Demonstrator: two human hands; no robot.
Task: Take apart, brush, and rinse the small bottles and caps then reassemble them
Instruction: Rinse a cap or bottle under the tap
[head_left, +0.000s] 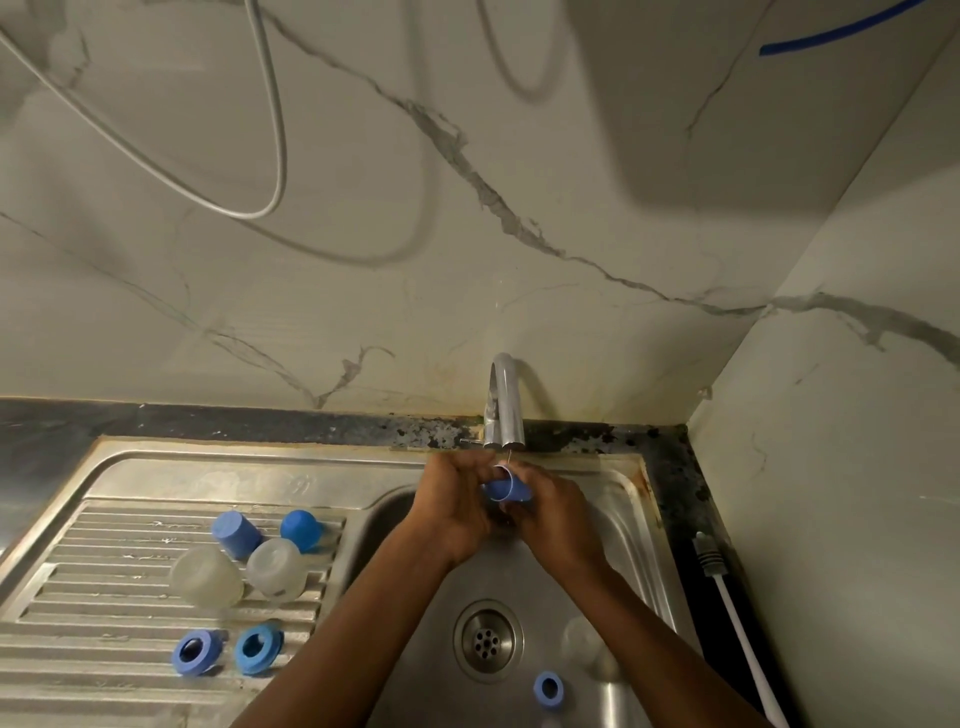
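Head view: left hand (457, 499) and right hand (556, 512), grips both clamped on one blue cap (506, 491) under the tap (504, 410) at twelve o'clock; disassembled bottles (208, 577), caps (236, 532) and rings (197, 652) lie at nine o'clock; reassembly judged outstanding.

No text, label, brand or number can be read anywhere. The blue cap (505, 491) gripped between the left hand (457, 501) and the right hand (556, 512), the bottles (275, 569) left of them and the tap (503, 405) above them show only plain surfaces.
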